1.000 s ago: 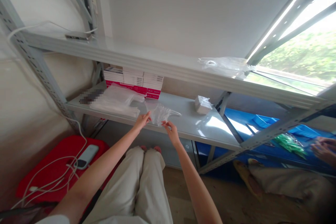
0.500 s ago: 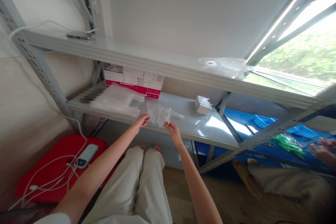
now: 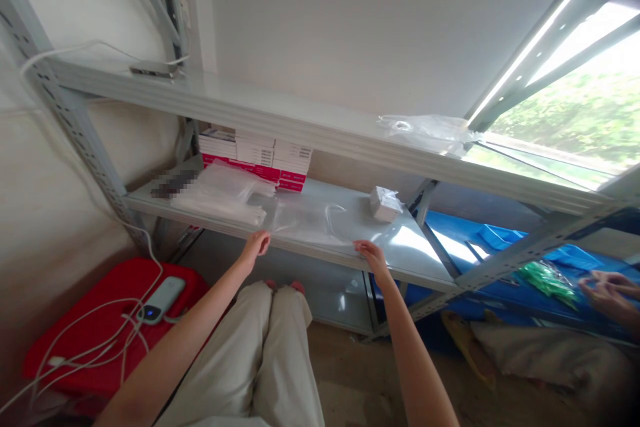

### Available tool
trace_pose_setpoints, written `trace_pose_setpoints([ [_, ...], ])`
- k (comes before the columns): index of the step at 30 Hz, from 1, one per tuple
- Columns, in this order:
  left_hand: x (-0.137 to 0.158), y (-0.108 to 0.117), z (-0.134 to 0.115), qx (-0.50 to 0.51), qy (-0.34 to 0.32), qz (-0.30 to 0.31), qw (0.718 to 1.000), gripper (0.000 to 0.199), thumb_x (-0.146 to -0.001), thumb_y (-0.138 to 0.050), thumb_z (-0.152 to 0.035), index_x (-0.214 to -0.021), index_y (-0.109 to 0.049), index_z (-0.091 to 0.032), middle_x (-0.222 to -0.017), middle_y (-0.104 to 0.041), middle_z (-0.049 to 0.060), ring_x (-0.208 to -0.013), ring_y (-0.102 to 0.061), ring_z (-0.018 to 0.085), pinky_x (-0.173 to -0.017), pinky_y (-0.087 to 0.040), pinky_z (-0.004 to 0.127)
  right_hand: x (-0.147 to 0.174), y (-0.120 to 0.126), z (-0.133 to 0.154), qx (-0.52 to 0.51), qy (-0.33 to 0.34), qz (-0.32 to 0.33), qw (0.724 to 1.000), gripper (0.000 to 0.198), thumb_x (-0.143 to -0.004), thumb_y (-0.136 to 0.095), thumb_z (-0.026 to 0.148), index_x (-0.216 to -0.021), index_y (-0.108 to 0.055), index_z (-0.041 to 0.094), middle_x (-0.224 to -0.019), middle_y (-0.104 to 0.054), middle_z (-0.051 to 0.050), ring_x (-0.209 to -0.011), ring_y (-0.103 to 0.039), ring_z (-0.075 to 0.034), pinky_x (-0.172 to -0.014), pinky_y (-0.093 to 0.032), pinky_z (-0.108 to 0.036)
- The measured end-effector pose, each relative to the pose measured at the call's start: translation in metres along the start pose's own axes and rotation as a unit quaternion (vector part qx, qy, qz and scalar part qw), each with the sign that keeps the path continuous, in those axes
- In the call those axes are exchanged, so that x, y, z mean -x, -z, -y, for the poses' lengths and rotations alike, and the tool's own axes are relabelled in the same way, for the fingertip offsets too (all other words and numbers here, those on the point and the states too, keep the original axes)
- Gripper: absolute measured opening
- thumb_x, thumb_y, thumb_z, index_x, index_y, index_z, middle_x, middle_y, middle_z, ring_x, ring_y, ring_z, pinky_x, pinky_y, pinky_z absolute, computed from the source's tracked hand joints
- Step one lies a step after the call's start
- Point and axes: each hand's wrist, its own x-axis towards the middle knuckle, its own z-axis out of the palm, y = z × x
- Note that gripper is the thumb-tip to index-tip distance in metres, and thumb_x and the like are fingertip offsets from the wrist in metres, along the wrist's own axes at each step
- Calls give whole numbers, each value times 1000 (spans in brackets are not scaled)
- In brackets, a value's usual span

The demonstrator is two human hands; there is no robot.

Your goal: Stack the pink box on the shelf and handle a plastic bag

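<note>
Fingers of our left hand and right hand pinch the bag flat on the shelf, its spreading looks done, nothing inside yet.

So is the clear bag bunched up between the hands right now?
No, the clear bag lies spread flat on the shelf, left hand and right hand at its corners.

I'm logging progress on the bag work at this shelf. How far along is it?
Done: one clear bag lies spread flat on the shelf. In hand: the left hand and right hand pinch its two near corners. Left: a pile of clear bags lies beside it, and nothing shows inside the flat bag.
</note>
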Motion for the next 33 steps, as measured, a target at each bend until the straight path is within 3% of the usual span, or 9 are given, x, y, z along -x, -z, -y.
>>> trace_pose_setpoints([
  [4, 7, 5, 22, -42, 56, 42, 997, 32, -62, -56, -44, -50, -44, -17, -38, -39, -6, -30, -33, 5, -34, -16, 17, 6, 16, -17, 11, -8, 45, 999, 37, -68, -62, 52, -79, -66, 17, -76, -67, -6, -73, -59, -19, -71, -46, -33],
  [8, 3, 4, 34, -98, 89, 69, 989, 50, -67, -46, -64, -60, -53, -15, -40, -47, -3, -27, -38, 7, -31, -20, 18, 8, 19, -25, 13, -6, 62, 998, 42, -66, -62, 55, -83, -65, 16, -76, -64, -6, -68, -56, -17, -66, -45, -31],
  [12, -2, -4, 37, -115, 34, 70, 990, 53, -65, -51, -65, -73, -58, -13, -47, -54, -2, -30, -43, 7, -31, -26, 18, 5, 20, -24, 51, 8, 96, 994, 44, -68, -62, 54, -89, -66, 16, -73, -63, -3, -64, -54, -15, -61, -43, -28],
  [18, 2, -2, 47, -68, -8, 25, 997, 46, -66, -59, -59, -72, -59, -13, -54, -61, 2, -37, -48, 9, -36, -32, 18, 7, 26, -28, 70, -4, 88, 994, 41, -64, -63, 54, -78, -66, 15, -57, -58, -2, -57, -53, -17, -57, -43, -30],
  [24, 18, 3, 61, -71, 22, 54, 996, 48, -67, -58, -60, -75, -59, -12, -62, -66, 6, -40, -53, 9, -38, -36, 18, -3, 45, -12, 177, 23, 168, 970, 34, -66, -60, 28, -99, -66, 22, -90, -65, -6, -71, -59, -18, -68, -47, -33],
  [26, 20, 0, 64, -72, 37, 60, 995, 47, -65, -61, -58, -79, -57, -13, -65, -66, 5, -40, -53, 9, -37, -36, 18, -19, 28, 9, 255, 59, 129, 957, 35, -68, -54, 21, -101, -65, 24, -94, -64, -6, -75, -59, -19, -75, -46, -36],
  [28, 20, -4, 64, -67, 48, 52, 995, 47, -62, -65, -55, -85, -56, -15, -69, -66, 4, -42, -54, 9, -36, -36, 17, -39, -7, 36, 292, 118, 91, 945, 37, -72, -49, 17, -105, -64, 26, -101, -62, -6, -83, -57, -20, -83, -43, -39],
  [30, 17, -8, 61, -53, 55, 20, 997, 45, -62, -66, -53, -87, -56, -16, -73, -65, 3, -45, -56, 10, -35, -37, 16, -58, -55, 60, 263, 163, 95, 946, 31, -78, -50, 21, -105, -63, 27, -106, -61, -6, -96, -54, -23, -89, -39, -41],
  [33, 15, -13, 54, -29, 42, -34, 998, 40, -65, -63, -51, -83, -57, -16, -71, -63, 1, -48, -58, 11, -36, -39, 17, -81, -123, 81, 153, 158, 140, 966, 23, -83, -55, 32, -104, -61, 23, -109, -59, -6, -103, -52, -22, -90, -41, -41],
])
